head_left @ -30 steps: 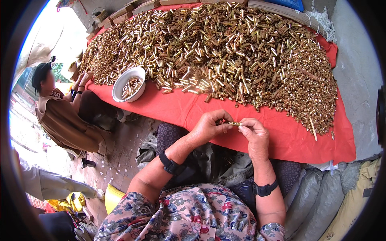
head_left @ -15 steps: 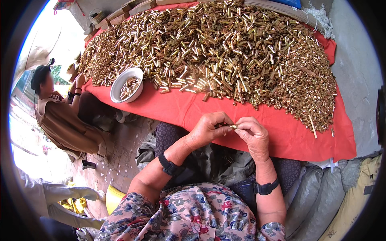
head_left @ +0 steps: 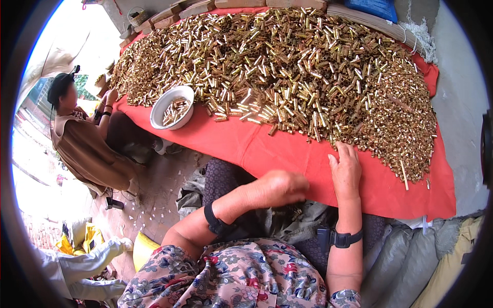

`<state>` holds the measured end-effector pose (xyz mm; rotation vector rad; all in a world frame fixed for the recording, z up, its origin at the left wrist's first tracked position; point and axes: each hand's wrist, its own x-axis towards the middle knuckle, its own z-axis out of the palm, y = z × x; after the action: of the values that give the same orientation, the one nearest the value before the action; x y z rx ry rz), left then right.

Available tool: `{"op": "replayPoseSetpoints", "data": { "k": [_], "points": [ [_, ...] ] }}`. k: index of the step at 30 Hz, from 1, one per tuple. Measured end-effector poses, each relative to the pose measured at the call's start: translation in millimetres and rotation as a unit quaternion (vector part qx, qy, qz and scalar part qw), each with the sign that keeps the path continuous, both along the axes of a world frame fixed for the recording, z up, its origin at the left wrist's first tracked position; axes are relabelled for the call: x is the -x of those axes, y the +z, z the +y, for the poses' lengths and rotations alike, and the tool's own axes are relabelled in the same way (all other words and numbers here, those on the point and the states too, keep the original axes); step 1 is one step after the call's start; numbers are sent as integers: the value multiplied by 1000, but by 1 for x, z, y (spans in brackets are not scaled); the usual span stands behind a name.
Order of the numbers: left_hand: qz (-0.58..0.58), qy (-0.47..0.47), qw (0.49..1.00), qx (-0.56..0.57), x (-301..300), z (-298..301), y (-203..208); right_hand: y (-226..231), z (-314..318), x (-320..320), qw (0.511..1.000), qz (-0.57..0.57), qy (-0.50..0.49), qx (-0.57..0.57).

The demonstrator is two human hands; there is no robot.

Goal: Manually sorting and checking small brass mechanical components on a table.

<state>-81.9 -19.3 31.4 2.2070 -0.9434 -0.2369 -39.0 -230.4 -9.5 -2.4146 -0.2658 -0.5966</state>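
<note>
A great heap of small brass-coloured metal tubes (head_left: 267, 66) spreads over a red cloth (head_left: 226, 141). My left hand (head_left: 281, 187), smeared by motion, hovers over the cloth's near edge above my lap. Its fingers are curled closed; whatever they may hold is hidden. My right hand (head_left: 347, 169) reaches to the near edge of the heap at the right, fingers stretched forward and the thumb apart. Its fingertips are at the outermost small pieces, and I see nothing held in it. Much shorter brass-coloured pieces (head_left: 405, 118) make up the right end of the heap.
A white bowl (head_left: 155, 114) with several tubes in it stands at the left on the cloth. Beyond it a person (head_left: 84, 138) sits at the heap. A thin light stick (head_left: 404, 174) lies at the right. Bricks (head_left: 197, 8) line the far edge; sacks (head_left: 411, 262) stand at my right.
My hands, together before around a small brass-coloured piece, have parted. The right went forward to the heap's edge and its fingers straightened; the left dropped slightly toward my lap. The view shifted a little.
</note>
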Motion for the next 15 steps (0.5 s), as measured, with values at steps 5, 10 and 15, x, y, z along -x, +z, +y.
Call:
{"op": "replayPoseSetpoints", "data": {
  "k": [5,10,15],
  "points": [
    [-196,317,925,-71,-62,29,-5,-2,4,-13,994,-24,-35,105],
    [-157,355,897,-210,-93,42,-24,-10,3,-18,991,-60,-37,118],
    [-151,283,946,-54,-70,31,-23,-2,3,-12,992,-53,-32,112]
  ]
}}
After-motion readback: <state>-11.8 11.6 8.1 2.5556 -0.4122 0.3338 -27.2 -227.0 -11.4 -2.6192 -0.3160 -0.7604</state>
